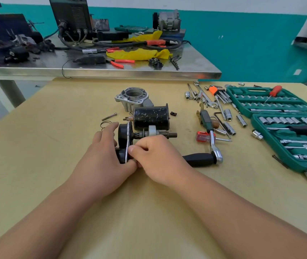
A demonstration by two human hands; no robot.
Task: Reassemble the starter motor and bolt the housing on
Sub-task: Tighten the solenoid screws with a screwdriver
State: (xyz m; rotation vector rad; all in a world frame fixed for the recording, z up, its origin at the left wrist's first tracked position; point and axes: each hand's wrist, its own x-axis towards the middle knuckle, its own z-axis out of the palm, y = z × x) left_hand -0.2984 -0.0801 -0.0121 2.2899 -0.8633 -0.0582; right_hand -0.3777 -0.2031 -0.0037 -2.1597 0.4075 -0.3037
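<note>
A black starter assembly (124,136) with a thin white gasket along its edge lies in the middle of the tan table, its pinion shaft (160,135) pointing right. My left hand (102,157) holds its black lower part from the left. My right hand (156,157) pinches the gasket edge at the assembly's right side. Behind them lies the black motor body (151,117). The grey aluminium housing (134,98) stands further back. A loose bolt (109,116) and a wire spring (105,124) lie to the left.
A ratchet with a black handle (203,159) lies just right of my right hand. Screwdrivers, sockets and hex keys (218,96) are scattered further right, beside an open green socket case (287,126). A steel bench (100,70) with cables and pliers stands behind.
</note>
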